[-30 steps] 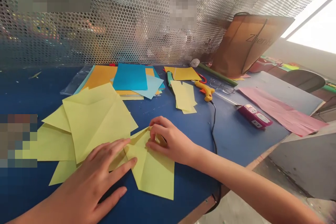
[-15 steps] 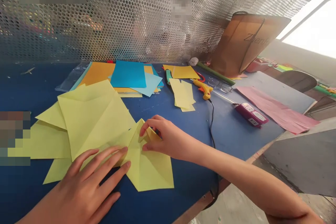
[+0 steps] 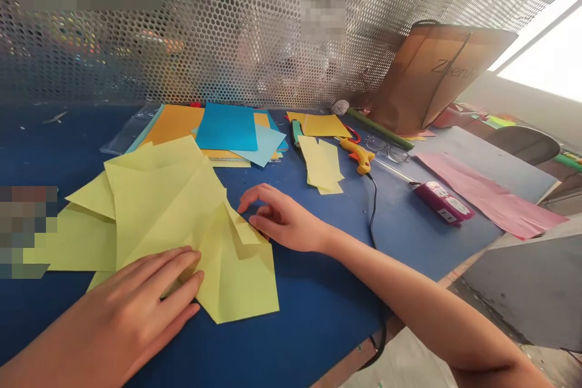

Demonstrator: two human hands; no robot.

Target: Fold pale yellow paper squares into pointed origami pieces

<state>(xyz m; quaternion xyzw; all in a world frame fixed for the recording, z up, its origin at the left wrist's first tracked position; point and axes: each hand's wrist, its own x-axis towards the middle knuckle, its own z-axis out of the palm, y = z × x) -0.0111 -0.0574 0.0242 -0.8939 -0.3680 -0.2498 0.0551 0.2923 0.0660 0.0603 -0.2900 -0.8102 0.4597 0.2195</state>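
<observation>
A pale yellow sheet (image 3: 245, 291) with fold creases lies on the blue table, its upper right corner turned up as a small flap. My left hand (image 3: 140, 300) rests palm down at its left side, fingers stretched out with the tips on the paper. Beside the flap, my right hand (image 3: 286, 221) is loosely curled, thumb and index finger apart, and appears to hold nothing. Larger creased yellow sheets (image 3: 154, 206) overlap on the left and meet the smaller sheet.
Behind lie blue paper (image 3: 226, 127), orange paper (image 3: 175, 124) and small pale yellow pieces (image 3: 321, 160). To the right are a yellow glue gun (image 3: 359, 154), its cord (image 3: 374, 212), glasses (image 3: 386, 148), a purple box (image 3: 443, 201), pink paper (image 3: 486, 194) and a brown bag (image 3: 436, 79).
The creased sheet has shifted left, against the larger sheets, and its corner flap now shows. My left hand has slid left with fingers closer together; my right hand has come off the sheet's top.
</observation>
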